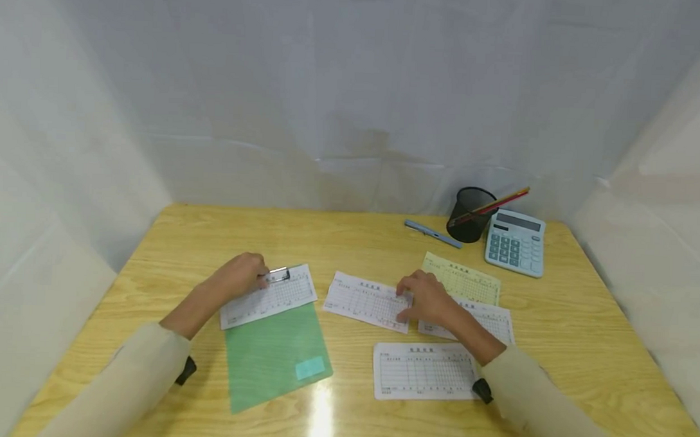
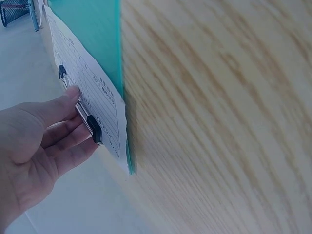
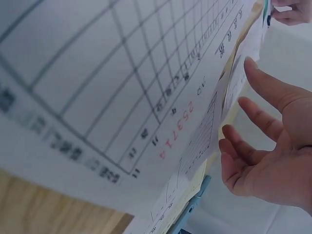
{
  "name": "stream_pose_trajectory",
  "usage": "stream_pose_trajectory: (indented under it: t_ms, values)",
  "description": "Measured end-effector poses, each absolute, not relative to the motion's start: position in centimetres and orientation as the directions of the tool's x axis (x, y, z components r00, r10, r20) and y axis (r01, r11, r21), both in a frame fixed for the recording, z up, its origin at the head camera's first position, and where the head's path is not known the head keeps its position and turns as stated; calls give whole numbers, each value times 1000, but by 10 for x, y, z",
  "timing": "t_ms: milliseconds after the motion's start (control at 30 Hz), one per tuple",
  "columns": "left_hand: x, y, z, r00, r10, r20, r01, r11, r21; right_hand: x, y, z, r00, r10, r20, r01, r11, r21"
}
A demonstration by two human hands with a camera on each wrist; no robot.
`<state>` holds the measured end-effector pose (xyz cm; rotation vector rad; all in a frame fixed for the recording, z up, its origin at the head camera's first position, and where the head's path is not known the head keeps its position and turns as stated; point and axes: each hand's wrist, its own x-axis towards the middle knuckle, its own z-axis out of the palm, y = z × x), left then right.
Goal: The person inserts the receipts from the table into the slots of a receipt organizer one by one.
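A green clipboard (image 1: 275, 364) lies at the left with a white printed form (image 1: 292, 292) across its top. My left hand (image 1: 240, 278) pinches the metal clip (image 1: 278, 274) at the clipboard's top edge. In the left wrist view the thumb presses on the clip (image 2: 83, 112) from the front, and the other fingers are behind it. My right hand (image 1: 431, 298) is over the right end of a second white form (image 1: 361, 299), its fingertips right at the paper. The right wrist view has this hand (image 3: 280, 141) with fingers spread and slightly bent, nothing gripped between them.
A yellow form (image 1: 466, 280) and a white form (image 1: 491, 318) lie partly beneath the right hand, another white form (image 1: 425, 372) nearer the front. Behind are a blue pen (image 1: 433, 234), a black mesh pen cup (image 1: 466, 216) with pencils, and a calculator (image 1: 516, 243).
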<state>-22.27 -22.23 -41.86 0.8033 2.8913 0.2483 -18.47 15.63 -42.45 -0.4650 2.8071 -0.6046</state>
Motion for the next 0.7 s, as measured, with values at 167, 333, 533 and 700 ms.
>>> stream_pose_trajectory:
  t_ms: [167, 333, 533, 700]
  values:
    - [-223, -222, -419, -857, 507, -96, 483, 853, 196, -184, 158, -427, -925, -349, -149, -260, 869, -421]
    - [-223, -221, -418, -858, 503, -100, 479, 856, 196, -185, 157, -427, -926, -343, -160, -244, 864, -440]
    - [-221, -220, -417, -860, 502, -86, 478, 854, 206, -185, 154, -427, -933, -327, -148, -224, 853, -472]
    - [-220, -220, -417, -864, 498, -78, 475, 856, 206, -185, 152, -428, -943, -307, -126, -211, 848, -487]
